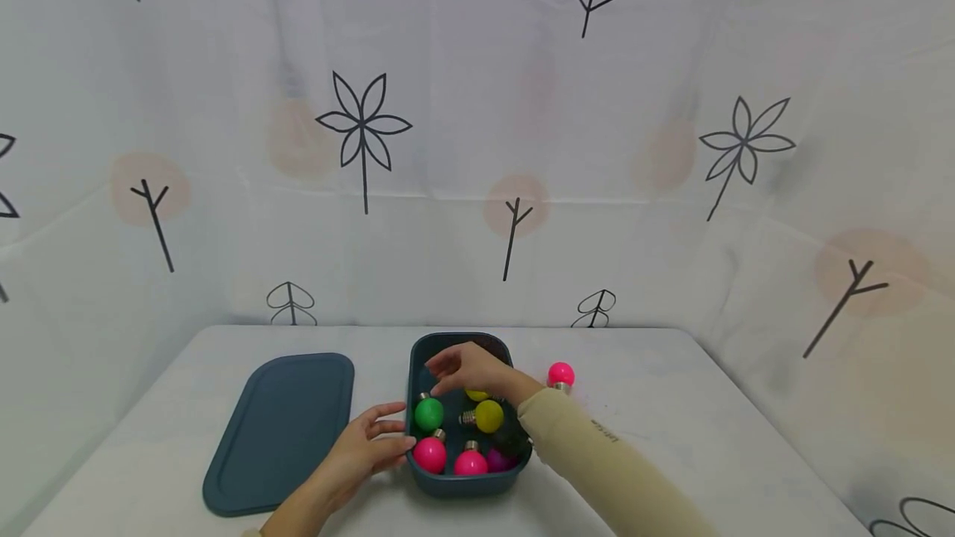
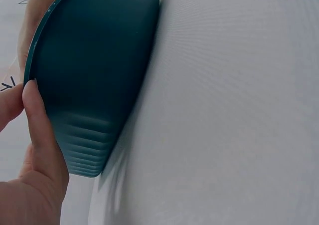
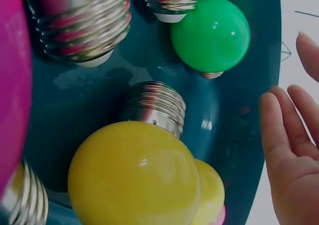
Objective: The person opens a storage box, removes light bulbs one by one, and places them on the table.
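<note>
A dark teal plastic bin (image 1: 466,486) stands on the table with several coloured light bulbs in it. My left hand (image 1: 373,442) holds the bin's left rim between thumb and finger; in the left wrist view a finger (image 2: 40,115) lies along the outer wall. Over the bin's inside hovers my right hand (image 1: 473,370), fingers loosely bent, nothing visible in them. Its fingertips are close to the green bulb (image 1: 429,414). A yellow bulb (image 1: 488,417), pink bulbs (image 1: 471,463) and a purple bulb (image 1: 501,460) lie nearby, partly hidden by the right arm.
To the left lies a flat dark teal panel (image 1: 279,429) with rounded corners, like a lid. One pink bulb (image 1: 561,374) is on the table right of the bin. A white patterned cloth (image 1: 448,255) hangs behind the table.
</note>
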{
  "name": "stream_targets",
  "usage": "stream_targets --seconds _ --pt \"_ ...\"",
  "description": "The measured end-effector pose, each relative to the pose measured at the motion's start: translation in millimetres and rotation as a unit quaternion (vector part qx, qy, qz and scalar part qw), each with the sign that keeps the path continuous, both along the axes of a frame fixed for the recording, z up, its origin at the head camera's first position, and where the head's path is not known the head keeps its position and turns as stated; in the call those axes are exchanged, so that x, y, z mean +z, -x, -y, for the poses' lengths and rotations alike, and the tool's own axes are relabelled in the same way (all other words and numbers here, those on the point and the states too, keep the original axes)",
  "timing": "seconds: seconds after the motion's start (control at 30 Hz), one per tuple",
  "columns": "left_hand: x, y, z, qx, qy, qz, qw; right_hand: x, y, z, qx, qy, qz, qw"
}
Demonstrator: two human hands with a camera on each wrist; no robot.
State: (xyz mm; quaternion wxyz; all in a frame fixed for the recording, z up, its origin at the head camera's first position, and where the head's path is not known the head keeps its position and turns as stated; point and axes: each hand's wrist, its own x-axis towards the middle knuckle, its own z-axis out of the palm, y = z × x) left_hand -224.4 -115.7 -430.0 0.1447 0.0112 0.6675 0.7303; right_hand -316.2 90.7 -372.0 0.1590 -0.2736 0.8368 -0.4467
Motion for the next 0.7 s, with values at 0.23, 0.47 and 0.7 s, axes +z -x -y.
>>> stream_targets --seconds 0.23,0.47,0.7 --pt "2.0 -1.1 0.3 0.000 0.004 0.000 1.0000 -5.5 2.8 3.6 0.035 -0.024 0.022 0.9989" --pt "1.7 -0.9 0.4 0.001 0.005 -0.002 1.0000 -6.5 2.9 7.6 0.059 -0.059 0.041 0.9957" --pt "1.1 -0.2 0.8 0.000 0.005 -0.003 1.0000 -6.6 3.7 10.9 0.061 -0.076 0.058 0.9936"
